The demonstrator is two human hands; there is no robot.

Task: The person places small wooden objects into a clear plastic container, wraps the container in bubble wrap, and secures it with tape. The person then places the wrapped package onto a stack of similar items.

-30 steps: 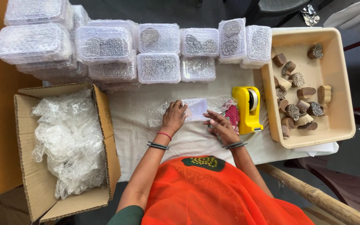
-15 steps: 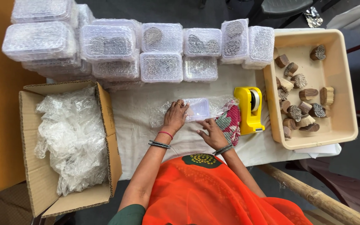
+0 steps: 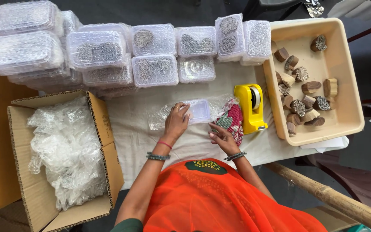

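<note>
The left hand [image 3: 176, 122] lay flat, fingers spread and pressing down on a small clear plastic box [image 3: 199, 111] that sat on a sheet of bubble wrap [image 3: 157, 118] spread over the white cloth of the counter [image 3: 134, 137]. Its grip was a loose hold-down rather than a clench. The right hand [image 3: 222, 137] rested just beside the box, its grip pinching lightly at a red and green patterned cloth piece [image 3: 232, 120] at the wrap's near edge; whether it had the wrap too could not be told.

To wrap well, it seemed wise to keep the box pinned squarely while the free edge was drawn over it snugly, without creases. The yellow tape dispenser [image 3: 250, 107] stood close to the right, easy to reach. Finished wrapped boxes [image 3: 153, 68] were stacked beyond, a tray [image 3: 344, 126] of carved wooden blocks [image 3: 299, 106] sat further right, and a cardboard carton [image 3: 104, 124] of spare wrap stood left.
</note>
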